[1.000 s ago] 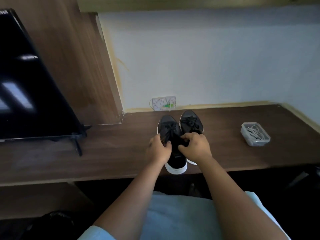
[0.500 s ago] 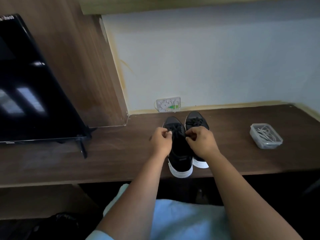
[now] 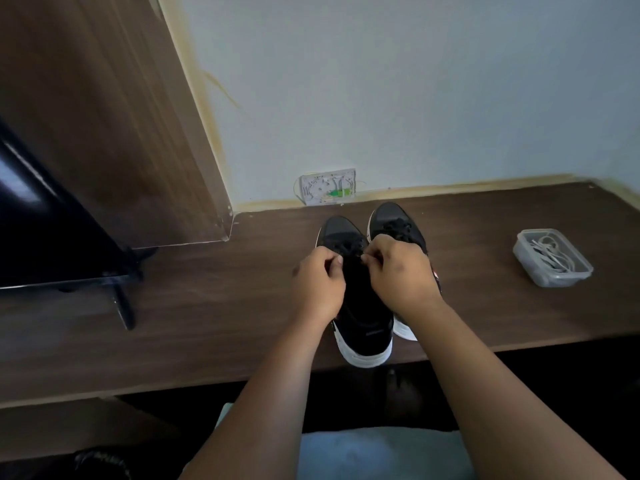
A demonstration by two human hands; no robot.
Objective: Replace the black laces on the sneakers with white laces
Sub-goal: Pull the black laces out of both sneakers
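Nearest, both forearms reach over the bench (image 3: 207, 306), a dark wood-grain slab with a matte face. The left hand (image 3: 317, 285) and right hand (image 3: 403, 275) sit close together over the left sneaker (image 3: 360, 306), each with fingers curled and pinching at its black laces (image 3: 349, 247) near the top eyelets; the lace itself is too dark against the shoe to trace. That sneaker is black fabric on a thick white rubber sole, its heel at the near edge. Just beside it on the right, touching or nearly so, stands the right sneaker (image 3: 398, 223), laces seemingly tied. By my reckoning the job is barely begun: both shoes look laced in black, and all the unthreading and relacing remains. Well apart to the right, a clear plastic tub (image 3: 540, 271) holds the coiled white laces (image 3: 549, 252). Far left stands a glossy black screen (image 3: 45, 244), and behind the shoes a white wall plate (image 3: 327, 187).
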